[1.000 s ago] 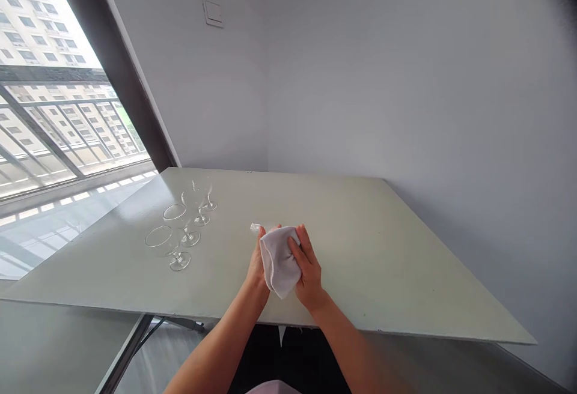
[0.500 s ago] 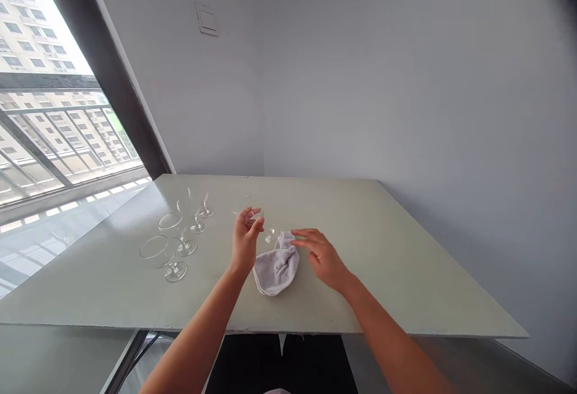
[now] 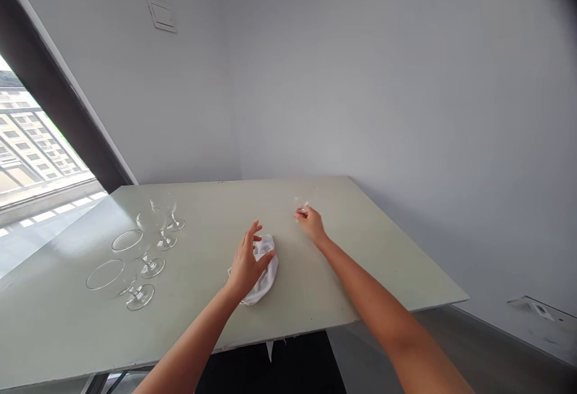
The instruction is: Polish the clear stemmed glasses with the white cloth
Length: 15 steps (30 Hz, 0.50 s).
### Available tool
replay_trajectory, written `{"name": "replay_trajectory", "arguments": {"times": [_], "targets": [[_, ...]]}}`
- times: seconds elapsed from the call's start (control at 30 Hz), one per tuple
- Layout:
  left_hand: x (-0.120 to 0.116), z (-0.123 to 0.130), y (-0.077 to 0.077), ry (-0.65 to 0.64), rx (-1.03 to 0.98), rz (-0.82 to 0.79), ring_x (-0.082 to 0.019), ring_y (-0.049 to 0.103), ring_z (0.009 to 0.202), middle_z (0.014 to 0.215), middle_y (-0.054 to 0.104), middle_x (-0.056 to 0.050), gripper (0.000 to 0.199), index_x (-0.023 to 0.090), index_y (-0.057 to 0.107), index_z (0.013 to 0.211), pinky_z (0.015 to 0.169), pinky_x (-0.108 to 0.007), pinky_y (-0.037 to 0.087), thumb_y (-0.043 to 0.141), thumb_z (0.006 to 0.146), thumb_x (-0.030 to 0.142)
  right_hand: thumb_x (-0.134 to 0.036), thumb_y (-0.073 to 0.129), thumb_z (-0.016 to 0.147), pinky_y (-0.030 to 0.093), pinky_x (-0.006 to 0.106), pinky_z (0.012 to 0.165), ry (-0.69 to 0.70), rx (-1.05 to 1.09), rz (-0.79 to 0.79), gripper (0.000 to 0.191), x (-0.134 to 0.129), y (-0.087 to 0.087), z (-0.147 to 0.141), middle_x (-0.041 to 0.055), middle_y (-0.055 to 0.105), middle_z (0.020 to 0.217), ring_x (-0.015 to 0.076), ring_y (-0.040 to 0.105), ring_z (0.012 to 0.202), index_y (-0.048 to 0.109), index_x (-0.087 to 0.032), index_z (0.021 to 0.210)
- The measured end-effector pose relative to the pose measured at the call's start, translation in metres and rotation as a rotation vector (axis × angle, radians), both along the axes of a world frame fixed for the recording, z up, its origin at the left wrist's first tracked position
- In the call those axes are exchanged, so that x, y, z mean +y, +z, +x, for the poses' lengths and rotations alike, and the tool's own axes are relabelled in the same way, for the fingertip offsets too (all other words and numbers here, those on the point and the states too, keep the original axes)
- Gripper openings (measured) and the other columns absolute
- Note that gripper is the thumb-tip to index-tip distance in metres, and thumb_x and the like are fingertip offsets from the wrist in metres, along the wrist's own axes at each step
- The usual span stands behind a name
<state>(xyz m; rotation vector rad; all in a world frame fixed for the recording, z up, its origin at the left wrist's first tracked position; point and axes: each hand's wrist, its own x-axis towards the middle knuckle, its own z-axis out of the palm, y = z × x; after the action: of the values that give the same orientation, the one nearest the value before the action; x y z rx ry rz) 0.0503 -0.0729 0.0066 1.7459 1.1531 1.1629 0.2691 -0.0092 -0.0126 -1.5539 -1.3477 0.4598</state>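
Note:
My left hand (image 3: 249, 260) is over a crumpled white cloth (image 3: 269, 268), fingers spread and thumb apart. It hides part of the cloth. Farther back and to the right, my right hand (image 3: 311, 222) pinches a clear stemmed glass (image 3: 303, 209), whose faint outline barely shows against the table. On the left side several stemmed glasses stand in a slanting row, among them a near one (image 3: 139, 297) and one behind it (image 3: 152, 266).
The pale table (image 3: 360, 262) has its front edge close to me. A grey wall with a light switch (image 3: 162, 15) rises behind it. A window (image 3: 40, 148) is at the left, and a wall socket (image 3: 541, 310) sits low at the right.
The stemmed glass has gone from near my left hand into my right hand, which has moved away to the right. My left hand has come down over the cloth. The view has turned right.

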Motion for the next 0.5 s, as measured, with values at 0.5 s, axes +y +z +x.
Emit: {"name": "replay_trajectory", "arguments": {"times": [0.5], "targets": [[0.013, -0.037, -0.055, 0.032, 0.662, 0.172, -0.022, 0.05, 0.097, 0.101, 0.059, -0.006, 0.045, 0.023, 0.033, 0.127, 0.086, -0.038, 0.035, 0.042, 0.083, 0.024, -0.013, 0.05, 0.068, 0.039, 0.033, 0.078, -0.701, -0.025, -0.185, 0.023, 0.072, -0.034, 0.176, 0.016, 0.063, 0.091, 0.0232, 0.057, 0.086, 0.058, -0.011, 0.09]]}}
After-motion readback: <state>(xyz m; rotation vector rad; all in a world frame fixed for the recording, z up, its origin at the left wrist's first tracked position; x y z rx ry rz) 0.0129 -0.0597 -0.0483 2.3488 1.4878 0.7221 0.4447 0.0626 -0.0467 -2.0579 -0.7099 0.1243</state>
